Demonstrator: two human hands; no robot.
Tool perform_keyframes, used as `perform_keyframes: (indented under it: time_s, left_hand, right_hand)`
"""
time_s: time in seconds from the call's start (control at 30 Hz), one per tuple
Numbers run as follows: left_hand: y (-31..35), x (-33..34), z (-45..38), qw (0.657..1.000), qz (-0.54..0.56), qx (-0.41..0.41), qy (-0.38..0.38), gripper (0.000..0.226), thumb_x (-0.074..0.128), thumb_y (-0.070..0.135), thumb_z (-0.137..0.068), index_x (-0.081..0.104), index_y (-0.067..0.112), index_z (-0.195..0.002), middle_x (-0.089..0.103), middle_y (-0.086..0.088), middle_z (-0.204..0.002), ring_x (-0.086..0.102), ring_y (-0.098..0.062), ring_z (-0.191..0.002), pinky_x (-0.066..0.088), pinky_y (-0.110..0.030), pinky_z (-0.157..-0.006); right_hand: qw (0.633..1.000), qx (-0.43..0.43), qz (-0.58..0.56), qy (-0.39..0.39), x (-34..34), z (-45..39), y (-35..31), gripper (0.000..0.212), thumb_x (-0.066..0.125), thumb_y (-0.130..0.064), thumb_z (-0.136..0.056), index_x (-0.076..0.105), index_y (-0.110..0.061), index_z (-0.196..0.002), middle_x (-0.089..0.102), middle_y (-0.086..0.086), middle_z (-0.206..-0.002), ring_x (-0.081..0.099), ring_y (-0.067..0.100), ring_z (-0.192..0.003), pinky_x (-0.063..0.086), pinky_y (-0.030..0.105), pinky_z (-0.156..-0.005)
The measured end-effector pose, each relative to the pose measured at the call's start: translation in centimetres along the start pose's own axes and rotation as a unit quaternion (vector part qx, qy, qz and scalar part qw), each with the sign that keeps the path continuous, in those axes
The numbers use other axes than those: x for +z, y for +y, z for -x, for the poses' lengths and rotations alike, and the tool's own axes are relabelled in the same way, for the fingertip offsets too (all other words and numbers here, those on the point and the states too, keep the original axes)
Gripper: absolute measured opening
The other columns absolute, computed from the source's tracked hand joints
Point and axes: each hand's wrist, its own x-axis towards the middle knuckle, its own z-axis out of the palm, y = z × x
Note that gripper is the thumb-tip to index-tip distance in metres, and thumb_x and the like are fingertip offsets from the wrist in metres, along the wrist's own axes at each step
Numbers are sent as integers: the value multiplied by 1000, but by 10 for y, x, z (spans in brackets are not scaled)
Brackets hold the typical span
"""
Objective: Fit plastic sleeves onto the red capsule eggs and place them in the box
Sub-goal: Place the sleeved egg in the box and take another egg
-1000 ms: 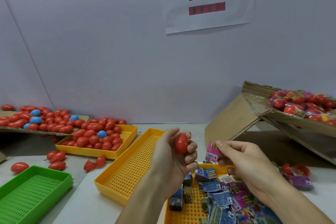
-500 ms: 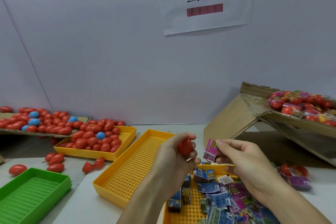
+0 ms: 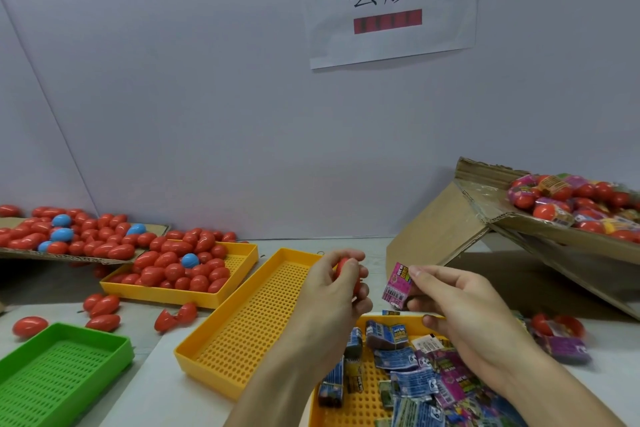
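Left hand (image 3: 337,291) raised over the near middle of the bench (image 3: 367,246); fingers (image 3: 360,270) curled round one red capsule egg (image 3: 343,266), most of it hidden in the grip. Right hand (image 3: 464,308) just beside it, thumb and forefinger pinching a pink plastic sleeve (image 3: 398,284) by its edge, other fingers loosely curled. Sleeve and egg close but apart. Sleeve carries yellow lettering and a barcode; words too small to read.

Below the hands, a yellow tray (image 3: 363,402) at the near edge holds loose sleeves (image 3: 412,378), blue and pink; a "6+" mark shows on several. A second yellow tray (image 3: 242,329) sits to its left. Green tray (image 3: 59,367) at the near left corner.

Far left: yellow tray of red eggs (image 3: 180,274) with one blue among them, and a cardboard sheet (image 3: 86,239) heaped with more. Several eggs lie loose on the bench.

Cardboard box (image 3: 519,239) at the right edge, tilted, holds sleeved eggs (image 3: 571,204).

Paper sign (image 3: 391,0) on the wall reads "套膜" above a red bar, its print blurred.
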Motion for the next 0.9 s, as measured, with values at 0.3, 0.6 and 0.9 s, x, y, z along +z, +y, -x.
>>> perform_keyframes:
  time_s: [0.3,0.6,0.9]
  left_hand:
    - [-3,-1,9,966,-247,66,-37,10,74,32,-86,74,26,-78,59,21,-59,52,2,-54,45,-16,-58]
    - [2,0,10,973,-215,46,-76,30,60,29,-97,65,24,-68,47,7,-56,42,-12,-53,38,-28,-53]
    - [-2,-2,5,986,-152,16,-60,24,58,29,-98,72,14,-85,52,4,-64,46,-10,-54,41,-22,-49]
  right_hand:
    - [999,5,-37,-20,1,2,-1,14,68,-20,-90,76,-12,-98,76,14,-87,69,14,-72,47,30,-65]
    - [999,4,-43,-11,1,1,0,13,70,-19,-88,77,-10,-95,75,10,-83,68,12,-70,49,28,-64]
    - [995,-9,-83,-53,-2,2,-3,34,73,-14,-69,74,-6,-102,76,16,-85,72,15,-73,56,18,-62]
